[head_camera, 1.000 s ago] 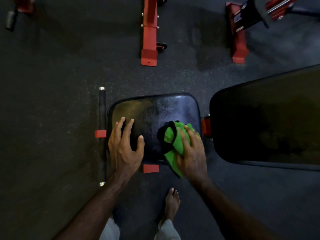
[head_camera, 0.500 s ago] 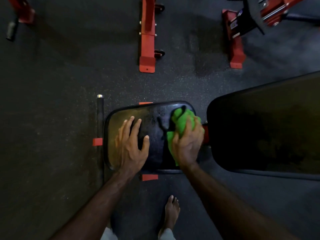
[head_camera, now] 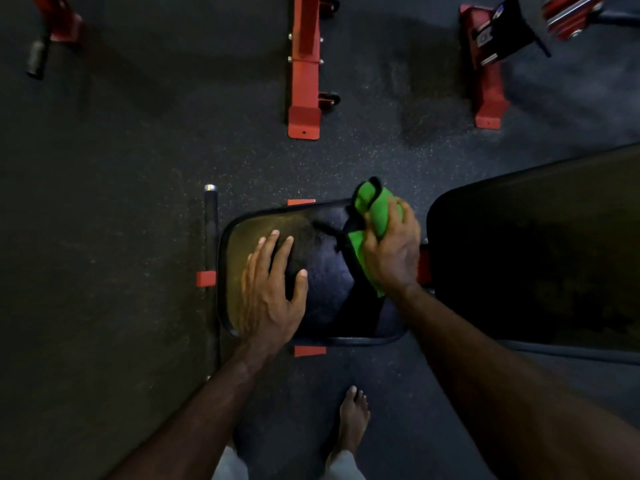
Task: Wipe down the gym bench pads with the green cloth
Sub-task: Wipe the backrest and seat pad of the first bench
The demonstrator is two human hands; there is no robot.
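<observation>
Right hand [head_camera: 393,252] grips the green cloth [head_camera: 372,216] at the seat pad's [head_camera: 329,306] far right corner; left hand [head_camera: 268,292] lies spread flat, and the unwiped long pad [head_camera: 536,254] lies rightward.

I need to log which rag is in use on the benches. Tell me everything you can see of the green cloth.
The green cloth is bright green soft fabric with black trim and a black strap or edge trailing left. It is bunched, not spread flat. The right hand grips it and holds it at the far right corner of the small seat pad, one lobe poking past the pad's far edge. Its underside is hidden.
</observation>
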